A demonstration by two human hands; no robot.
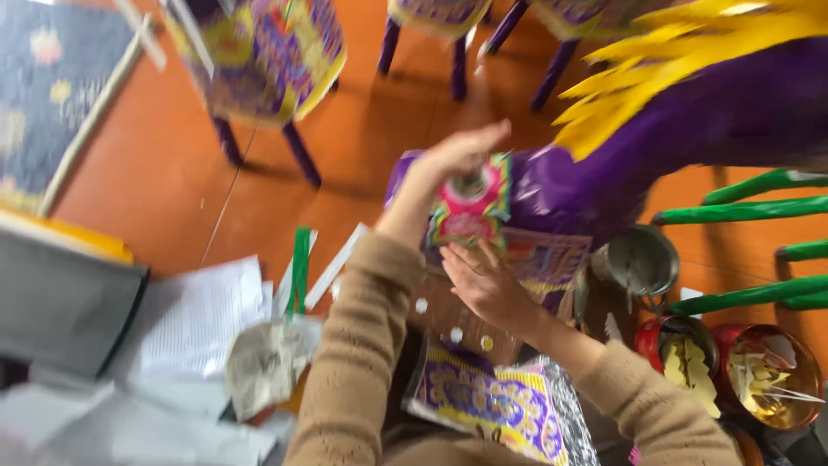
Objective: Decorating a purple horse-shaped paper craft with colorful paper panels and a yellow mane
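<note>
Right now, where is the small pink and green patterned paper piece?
In the head view, the small pink and green patterned paper piece sits centre frame, pressed against the purple paper figure between the left hand above and right hand below.

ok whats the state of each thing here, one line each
left hand: raised, fingers together, resting on the top of the pink paper ornament
right hand: open, flat under the ornament
pink paper ornament: upright against the purple paper figure
steel pot: upright, uncovered
red bowls: upright, holding yellowish scraps
patterned sheet: lying flat
</note>
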